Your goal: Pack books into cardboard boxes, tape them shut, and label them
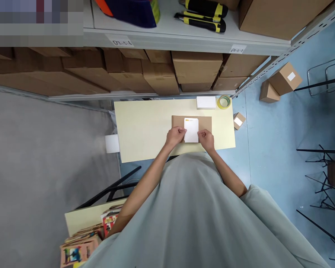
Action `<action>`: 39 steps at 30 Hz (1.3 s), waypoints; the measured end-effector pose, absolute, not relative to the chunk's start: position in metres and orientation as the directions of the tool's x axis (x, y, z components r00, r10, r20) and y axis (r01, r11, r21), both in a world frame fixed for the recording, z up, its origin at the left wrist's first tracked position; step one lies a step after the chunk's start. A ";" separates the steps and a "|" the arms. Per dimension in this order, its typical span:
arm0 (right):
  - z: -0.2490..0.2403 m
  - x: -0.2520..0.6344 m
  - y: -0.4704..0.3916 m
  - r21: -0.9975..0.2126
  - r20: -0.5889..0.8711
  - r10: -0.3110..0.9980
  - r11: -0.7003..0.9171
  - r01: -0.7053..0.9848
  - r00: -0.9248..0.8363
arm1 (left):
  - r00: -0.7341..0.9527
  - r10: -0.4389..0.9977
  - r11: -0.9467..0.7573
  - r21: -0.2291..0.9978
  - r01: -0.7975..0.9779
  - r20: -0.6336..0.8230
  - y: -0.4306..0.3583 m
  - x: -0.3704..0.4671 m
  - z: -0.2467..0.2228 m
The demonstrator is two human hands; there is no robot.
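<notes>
A white label sheet [191, 131] with a small yellow mark near its top lies over a flat brown cardboard piece [205, 122] on the pale yellow table [145, 128]. At the sheet's left edge, my left hand [175, 136] pinches it between thumb and fingers. My right hand [206, 140] is closed in a pinch at the right edge of the same sheet. The cardboard shows on both sides of the sheet, partly under my hands.
Behind the cardboard are a white stack [206, 102] and a yellow tape roll [224, 102]. A shelf [170, 41] with boxes and cutters spans the far side. Magazines [79, 249] sit at lower left; small boxes [285, 79] stand on the floor at right.
</notes>
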State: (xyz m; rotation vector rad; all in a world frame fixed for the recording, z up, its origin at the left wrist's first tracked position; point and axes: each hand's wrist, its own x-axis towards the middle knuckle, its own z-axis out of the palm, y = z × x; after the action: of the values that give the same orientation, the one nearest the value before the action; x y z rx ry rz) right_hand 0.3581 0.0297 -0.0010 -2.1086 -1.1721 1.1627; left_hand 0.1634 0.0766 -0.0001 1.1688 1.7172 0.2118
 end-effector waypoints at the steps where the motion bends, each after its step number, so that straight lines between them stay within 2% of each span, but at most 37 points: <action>1: -0.005 0.357 0.031 -0.697 -0.444 0.850 -0.526 0.486 0.283 | -0.040 0.777 0.506 0.585 0.634 -0.628 0.079 0.165 -0.001; 12: -0.019 0.350 0.036 -0.565 -0.379 0.887 -0.448 0.693 0.264 | -0.066 0.816 0.400 0.478 0.782 -0.575 0.080 0.175 -0.003; 23: -0.015 0.347 0.035 -0.551 -0.381 0.883 -0.455 0.699 0.274 | -0.051 0.834 0.390 0.521 0.759 -0.549 0.076 0.173 -0.007; 39: -0.015 0.349 0.036 -0.555 -0.385 0.877 -0.469 0.687 0.287 | -0.054 0.825 0.394 0.504 0.769 -0.563 0.077 0.175 -0.001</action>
State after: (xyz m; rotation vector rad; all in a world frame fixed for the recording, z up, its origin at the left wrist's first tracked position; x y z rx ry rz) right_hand 0.3486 0.0362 -0.0151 -2.2779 -1.4293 0.9614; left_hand 0.1755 0.0772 -0.0008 1.3809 1.8222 0.0852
